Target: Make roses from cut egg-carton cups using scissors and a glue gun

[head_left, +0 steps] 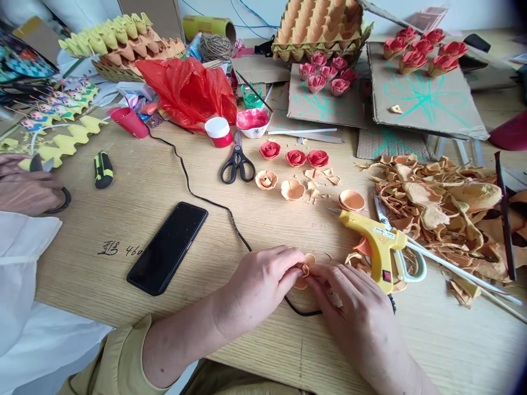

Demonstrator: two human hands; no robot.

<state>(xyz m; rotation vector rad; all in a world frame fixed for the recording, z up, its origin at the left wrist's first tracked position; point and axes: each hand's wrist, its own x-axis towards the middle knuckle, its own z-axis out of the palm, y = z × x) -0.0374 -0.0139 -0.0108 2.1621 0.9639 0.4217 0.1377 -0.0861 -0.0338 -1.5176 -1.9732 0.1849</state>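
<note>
My left hand (pixel 267 285) and my right hand (pixel 358 307) meet near the table's front edge. Between their pinched fingertips is a small peach-coloured paper-pulp flower (pixel 306 269), partly covered by the fingers. Just right of my right hand lies a yellow hot glue gun (pixel 382 244), resting over light-handled scissors (pixel 411 263). Beyond my hands stand a peach cup piece (pixel 352 200), an unpainted open flower (pixel 293 190) and an unpainted rose (pixel 267 180). Behind these sit three red-painted roses, one of them a rose (pixel 270 150) at the left.
Shredded carton scraps (pixel 436 214) pile at the right. A phone (pixel 167 248), black scissors (pixel 237 164) and a utility knife (pixel 103 170) lie on the table. A black cord (pixel 206 202) crosses it. Another person's hand (pixel 28 189) works with scissors at the left. Cardboard (pixel 424 104) bears red roses.
</note>
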